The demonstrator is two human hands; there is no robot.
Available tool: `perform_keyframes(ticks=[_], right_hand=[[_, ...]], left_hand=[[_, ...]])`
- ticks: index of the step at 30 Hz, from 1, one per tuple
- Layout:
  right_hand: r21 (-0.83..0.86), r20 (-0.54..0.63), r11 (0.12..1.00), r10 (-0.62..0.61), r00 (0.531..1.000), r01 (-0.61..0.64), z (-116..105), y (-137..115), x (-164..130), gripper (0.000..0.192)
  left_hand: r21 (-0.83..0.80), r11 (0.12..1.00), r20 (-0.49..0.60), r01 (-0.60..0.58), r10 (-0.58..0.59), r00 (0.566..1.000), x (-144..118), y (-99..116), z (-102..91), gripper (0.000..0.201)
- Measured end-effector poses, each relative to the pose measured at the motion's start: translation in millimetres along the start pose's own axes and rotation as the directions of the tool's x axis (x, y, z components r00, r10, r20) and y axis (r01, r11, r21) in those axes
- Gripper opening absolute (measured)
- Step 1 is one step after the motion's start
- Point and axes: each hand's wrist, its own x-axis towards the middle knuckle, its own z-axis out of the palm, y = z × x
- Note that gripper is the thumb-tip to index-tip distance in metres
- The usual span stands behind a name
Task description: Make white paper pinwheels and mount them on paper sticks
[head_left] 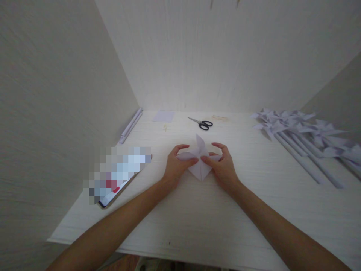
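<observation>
Both hands, left hand (176,165) and right hand (222,165), pinch a half-folded paper (199,160) flat on the desk (197,218). Behind the paper lie scissors (201,123); right of it, finished pinwheels (304,139). Judging by its loose flaps, folding seems partly done; no stick is attached.

Pale lilac folded paper (199,160); black-handled scissors (201,123); white table (197,218).

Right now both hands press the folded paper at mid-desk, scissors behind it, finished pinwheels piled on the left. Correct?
Not quite. In the head view the paper pinwheels lie on the right, not the left. The rest holds: left hand and right hand press the folded paper, scissors behind it.
</observation>
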Motion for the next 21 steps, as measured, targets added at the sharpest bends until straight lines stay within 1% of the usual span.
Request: perform_keyframes(ticks=[2,3,5,6,8,11,14,18,21], right_hand=[[0.013,0.015,1.000,0.023,1.000,-0.023,-1.1,-1.1,1.6,0.066],[0.023,0.031,0.999,0.034,0.999,-0.035,-1.8,-1.8,2.5,0.067],[0.038,0.079,0.997,0.057,0.995,-0.061,-3.8,-2.9,4.4,0.071],[0.036,0.106,0.997,0.069,0.992,-0.073,-4.9,-3.5,5.1,0.072],[0.015,0.148,0.996,0.082,0.986,-0.085,-7.0,-4.8,6.0,0.075],[-0.061,0.193,0.996,0.080,0.978,-0.070,-8.6,-6.9,5.4,0.077],[-0.140,0.203,0.989,0.071,0.977,-0.043,-7.6,-9.2,3.3,0.078],[-0.207,0.197,0.978,0.056,0.979,-0.014,-5.2,-11.4,0.8,0.077],[-0.247,0.199,0.969,0.045,0.979,0.006,-4.5,-12.7,-0.3,0.077]], left_hand=[[-0.024,0.999,0.112,0.044,-0.041,0.993,2.2,4.0,-5.7,0.060],[-0.044,0.997,0.182,0.069,-0.060,0.981,3.5,6.2,-9.0,0.061],[-0.091,0.988,0.318,0.128,-0.093,0.943,6.2,10.3,-15.5,0.061],[-0.103,0.983,0.367,0.155,-0.107,0.924,7.5,11.8,-18.4,0.059],[-0.105,0.976,0.409,0.190,-0.132,0.903,9.4,13.8,-22.2,0.053],[-0.054,0.979,0.386,0.196,-0.161,0.908,9.8,13.9,-22.9,0.052],[0.027,0.985,0.349,0.172,-0.170,0.922,8.1,12.2,-19.8,0.053],[0.130,0.985,0.283,0.116,-0.149,0.948,6.0,9.4,-16.7,0.054],[0.173,0.981,0.250,0.090,-0.132,0.959,5.8,7.2,-16.1,0.052]])
